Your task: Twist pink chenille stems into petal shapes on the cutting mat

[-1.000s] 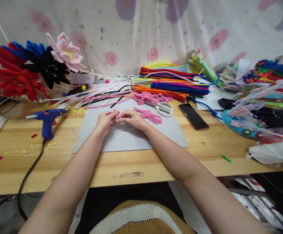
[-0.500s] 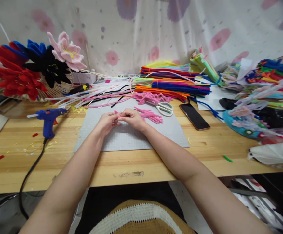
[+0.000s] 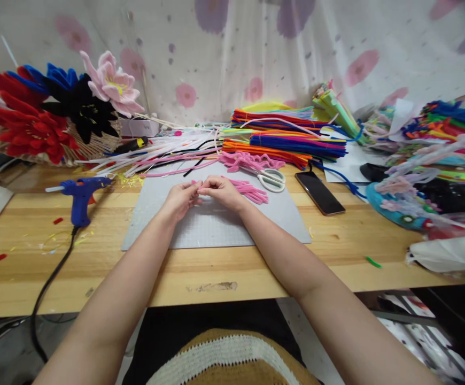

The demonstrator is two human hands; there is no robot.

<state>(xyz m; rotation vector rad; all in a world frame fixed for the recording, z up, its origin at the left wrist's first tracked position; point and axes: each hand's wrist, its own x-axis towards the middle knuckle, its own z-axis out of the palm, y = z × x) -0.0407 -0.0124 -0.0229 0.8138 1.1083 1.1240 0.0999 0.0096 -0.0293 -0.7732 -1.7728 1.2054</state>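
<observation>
Over the grey cutting mat point(image 3: 212, 230) my two hands meet, fingertips touching. A small piece of pink pipe cleaner point(image 3: 193, 182) peeks out above the fingers of my left hand point(image 3: 181, 200), which is closed in a pinch on it. The thumb and forefinger of my right hand point(image 3: 222, 192) are pressed together at the same spot; most of the piece is hidden by the fingers. Just behind my right hand lie several cut pink pipe cleaners point(image 3: 252, 191). Scissors with pale handles point(image 3: 271, 180) rest beside them, by a crinkled pink bundle point(image 3: 248, 160).
A blue glue gun point(image 3: 80, 200) stands on the left with its cord over the table edge. Fuzzy flowers point(image 3: 112, 85) fill the back left. Bundles of coloured pipe cleaners point(image 3: 292, 141) line the back. A phone point(image 3: 319, 193) lies right of the mat.
Both hands have shifted slightly to the right, still pinched together. Less of the pink piece shows between the fingers, and my right hand covers more of the cut pink pipe cleaners.
</observation>
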